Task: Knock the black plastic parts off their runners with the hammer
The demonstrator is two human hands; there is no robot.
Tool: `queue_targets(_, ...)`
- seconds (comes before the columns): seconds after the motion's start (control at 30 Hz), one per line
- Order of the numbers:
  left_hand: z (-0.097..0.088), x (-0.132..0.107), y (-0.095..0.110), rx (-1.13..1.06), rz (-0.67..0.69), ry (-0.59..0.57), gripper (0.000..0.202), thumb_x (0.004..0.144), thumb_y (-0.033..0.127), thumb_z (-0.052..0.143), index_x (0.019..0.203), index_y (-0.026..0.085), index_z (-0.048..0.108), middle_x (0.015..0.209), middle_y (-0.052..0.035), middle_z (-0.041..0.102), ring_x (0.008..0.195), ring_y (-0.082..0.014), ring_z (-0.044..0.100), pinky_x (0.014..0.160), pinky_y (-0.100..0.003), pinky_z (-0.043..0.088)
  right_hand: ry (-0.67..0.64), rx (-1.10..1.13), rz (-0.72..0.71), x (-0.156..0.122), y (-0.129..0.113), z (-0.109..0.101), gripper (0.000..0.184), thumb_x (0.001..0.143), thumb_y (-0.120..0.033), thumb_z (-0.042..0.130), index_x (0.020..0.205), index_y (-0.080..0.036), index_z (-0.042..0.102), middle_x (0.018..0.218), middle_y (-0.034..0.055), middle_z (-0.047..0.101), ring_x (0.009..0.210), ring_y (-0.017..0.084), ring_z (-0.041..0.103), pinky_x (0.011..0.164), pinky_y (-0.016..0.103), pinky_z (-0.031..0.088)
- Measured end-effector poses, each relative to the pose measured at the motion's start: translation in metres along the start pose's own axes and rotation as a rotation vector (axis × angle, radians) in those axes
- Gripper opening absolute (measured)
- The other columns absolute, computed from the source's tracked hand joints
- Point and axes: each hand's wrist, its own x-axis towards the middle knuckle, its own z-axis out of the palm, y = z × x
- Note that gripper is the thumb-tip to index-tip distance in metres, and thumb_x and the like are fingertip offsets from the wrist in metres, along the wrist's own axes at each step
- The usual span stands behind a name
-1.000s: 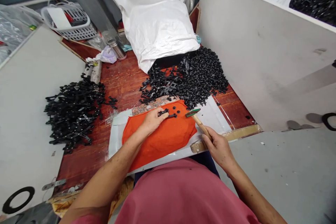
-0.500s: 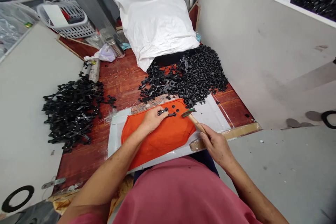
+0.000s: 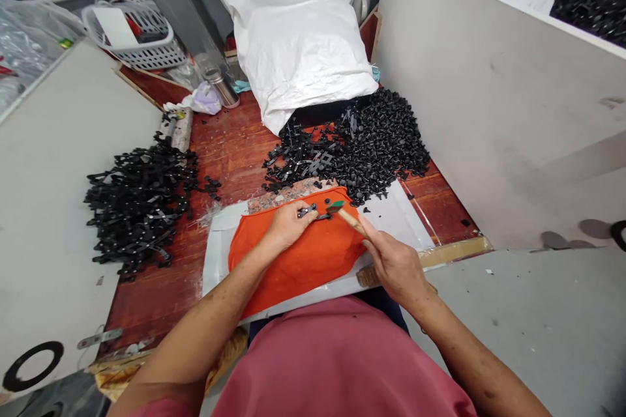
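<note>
Hammer (image 3: 345, 214), small, with a green head and a wooden handle, lies low over the orange cloth (image 3: 303, 264). Its head is just beside the black part (image 3: 308, 212). A second ago the head hung farther right, near the cloth's edge; it has since moved left, towards the part. The right hand (image 3: 395, 267) has moved in with it, and its fingers are clenched around the handle. The left hand (image 3: 285, 228) has stayed where it was, its fingers pinching the black part down on the cloth. The cloth covers a white board (image 3: 396, 218) on the red wooden table (image 3: 229, 150). A heap of black pieces (image 3: 376, 143) lies just behind the cloth, and a second heap (image 3: 141, 202) lies well off to the left.
</note>
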Motion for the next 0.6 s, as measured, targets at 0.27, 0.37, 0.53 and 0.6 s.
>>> queue_targets(0.27,-0.0050,-0.0009,0.0023,0.080,0.027,-0.037,0.032,0.084,0.048,0.058,0.083,0.017,0.067,0.071,0.0005,0.061,0.065,-0.0151,0.049,0.061,-0.027,0.032,-0.104,-0.142,0.033,0.0062,-0.0005,0.0045,0.054,0.107,-0.027,0.040,0.161,-0.029,0.039,0.101,0.0073,0.077,0.080,0.025,0.075,0.069,0.033,0.059)
queue_targets(0.37,-0.0087,-0.0013,0.0035,0.154,0.068,-0.067,0.033,0.087,0.048,0.054,0.083,0.017,0.066,0.074,-0.0001,0.062,0.067,-0.0156,0.050,0.062,-0.027,0.032,-0.102,-0.074,0.022,0.0087,0.0014,0.0006,0.056,0.107,-0.024,0.043,0.161,-0.034,0.037,0.109,0.0048,0.078,0.089,0.024,0.076,0.078,0.034,0.060)
queue_targets(0.53,-0.0055,-0.0015,0.0051,0.201,0.035,-0.070,0.033,0.088,0.049,0.054,0.081,0.018,0.064,0.071,0.0002,0.059,0.066,-0.0156,0.049,0.059,-0.026,0.032,0.007,0.010,-0.007,0.0053,0.0011,-0.0023,0.055,0.108,-0.026,0.040,0.163,-0.031,0.033,0.117,0.0063,0.076,0.098,0.023,0.074,0.087,0.034,0.059)
queue_targets(0.6,-0.0055,-0.0032,0.0072,0.202,0.035,-0.064,0.032,0.089,0.048,0.054,0.083,0.018,0.064,0.071,-0.0001,0.059,0.065,-0.0155,0.051,0.058,-0.025,0.033,-0.016,-0.060,0.000,0.0038,0.0006,0.0017,0.055,0.108,-0.025,0.040,0.163,-0.029,0.034,0.110,0.0069,0.077,0.091,0.023,0.075,0.080,0.034,0.059)
